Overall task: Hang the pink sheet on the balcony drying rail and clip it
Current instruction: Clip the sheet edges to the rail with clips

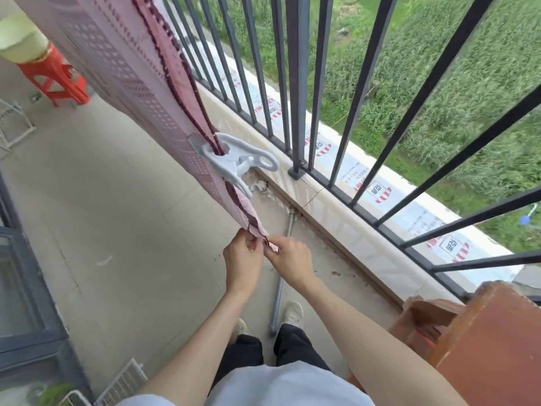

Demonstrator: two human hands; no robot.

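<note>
Pink sheet (123, 71), its lower corner pinched between left hand (243, 259) and right hand (289, 260), hung folded over a line hidden beneath it, where a grey plastic clip (234, 159) clamped it; dark balcony railing (295, 83) stood beside

Pink dotted sheet (126, 71) with maroon edging, grey clip (234, 162), red stool (55, 80).

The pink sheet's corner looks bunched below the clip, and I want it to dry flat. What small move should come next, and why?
Probably draw the two hands apart to spread the corner. The left hand and right hand pinch the pink sheet at its gathered tip, close together, while the grey clip already grips it higher up.
</note>
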